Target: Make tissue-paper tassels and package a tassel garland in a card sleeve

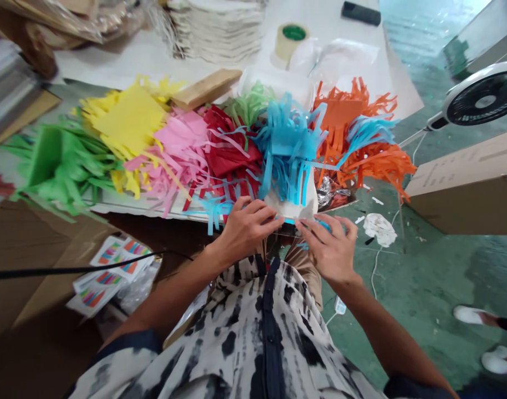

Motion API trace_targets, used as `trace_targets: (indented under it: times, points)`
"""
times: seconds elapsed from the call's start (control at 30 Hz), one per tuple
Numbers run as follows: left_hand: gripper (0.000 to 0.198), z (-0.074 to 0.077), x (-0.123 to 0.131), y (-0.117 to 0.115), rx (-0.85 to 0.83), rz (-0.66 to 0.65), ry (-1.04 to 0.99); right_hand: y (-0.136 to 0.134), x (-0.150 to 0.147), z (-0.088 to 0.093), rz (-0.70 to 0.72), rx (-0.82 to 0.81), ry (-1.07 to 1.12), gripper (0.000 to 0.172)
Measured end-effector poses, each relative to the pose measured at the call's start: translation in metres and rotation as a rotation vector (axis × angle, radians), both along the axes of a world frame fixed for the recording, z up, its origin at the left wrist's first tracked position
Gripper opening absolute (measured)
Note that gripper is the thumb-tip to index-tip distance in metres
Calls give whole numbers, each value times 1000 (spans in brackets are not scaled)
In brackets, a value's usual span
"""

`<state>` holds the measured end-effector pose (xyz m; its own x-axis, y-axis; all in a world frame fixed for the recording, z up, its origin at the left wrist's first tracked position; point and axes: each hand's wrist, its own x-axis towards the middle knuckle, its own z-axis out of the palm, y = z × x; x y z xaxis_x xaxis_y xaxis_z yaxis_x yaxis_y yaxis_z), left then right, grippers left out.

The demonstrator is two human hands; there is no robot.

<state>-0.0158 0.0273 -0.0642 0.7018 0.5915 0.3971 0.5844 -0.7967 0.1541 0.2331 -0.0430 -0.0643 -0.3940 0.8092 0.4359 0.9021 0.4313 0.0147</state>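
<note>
At the table's front edge, my left hand (250, 226) is closed, its fingertips pinched on a narrow blue paper strip (290, 221). My right hand (331, 245) pinches the strip's other end, and a bit of blue shows between its fingers. Just beyond my hands lies a pile of blue fringed tissue paper (283, 147). Red fringed tissue paper (230, 145) is left of it, orange fringed tissue paper (340, 119) to its right. Loose blue strips (214, 209) hang over the edge beside my left hand. Both sets of fingertips are partly hidden.
Pink (184, 141), yellow (131, 119) and green fringed paper (66, 160) lie to the left. Behind are a wooden block (207, 88) and a tape roll (288, 44). A fan (481, 100) and a cardboard box (465, 188) stand right. A black cable (70, 270) crosses at left.
</note>
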Motion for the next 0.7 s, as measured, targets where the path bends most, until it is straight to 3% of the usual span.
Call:
trace_targets:
  times: [0.13, 0.27, 0.37, 0.57, 0.63, 0.7]
  points:
    - [28, 0, 2, 0, -28, -8, 41, -4, 0, 7, -61, 21, 4, 42]
    - [28, 1, 3, 1, -28, -14, 32, -3, -14, 6, -10, -2, 27, 36]
    - [30, -1, -10, 3, 13, -14, 1, 0, -16, 3, -10, -32, 23, 36]
    - [29, 3, -59, 2, 146, 217, -90, 5, -12, 7, 1, -53, 65, 35]
    - [27, 9, -58, -3, 180, 320, -153, 6, -14, 8, 9, -63, 68, 31]
    - [30, 14, -43, -11, 185, 300, -206, 5, -16, 8, 22, -46, 70, 29]
